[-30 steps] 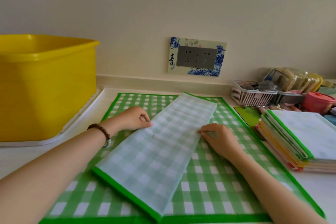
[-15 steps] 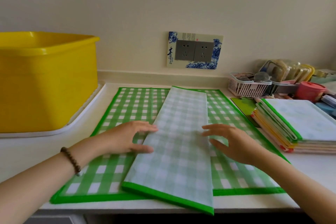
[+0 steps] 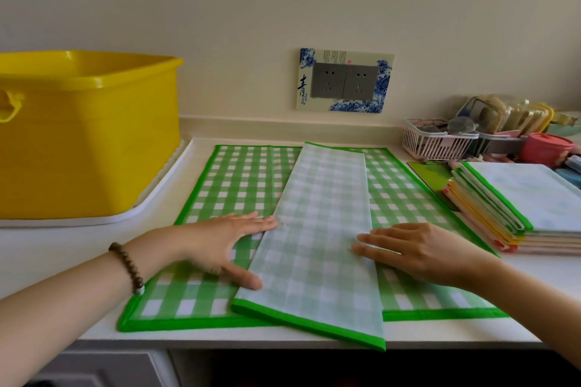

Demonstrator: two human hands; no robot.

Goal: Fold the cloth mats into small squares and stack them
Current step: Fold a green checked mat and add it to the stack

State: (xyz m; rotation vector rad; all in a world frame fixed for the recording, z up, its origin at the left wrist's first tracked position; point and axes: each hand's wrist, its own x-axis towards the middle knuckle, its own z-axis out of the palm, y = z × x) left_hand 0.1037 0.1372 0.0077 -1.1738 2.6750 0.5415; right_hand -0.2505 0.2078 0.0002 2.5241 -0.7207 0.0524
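A pale green checked mat folded into a long strip (image 3: 323,229) lies lengthwise on a flat green checked mat (image 3: 239,185); its near end reaches the counter's front edge. My left hand (image 3: 226,242) rests flat with fingers spread at the strip's left edge, fingertips touching it. My right hand (image 3: 418,248) lies flat at the strip's right edge, fingers on the cloth. Neither hand grips anything. A stack of folded mats (image 3: 515,207) sits at the right.
A big yellow tub (image 3: 85,135) on a white tray (image 3: 151,207) stands at the left. A white basket (image 3: 437,141), a pink lidded container (image 3: 547,148) and other clutter sit at the back right. A wall socket plate (image 3: 344,80) is behind.
The strip has turned from a diagonal to lie nearly straight toward me. Both hands have opened flat and slid nearer along its edges. The camera view has shifted back.
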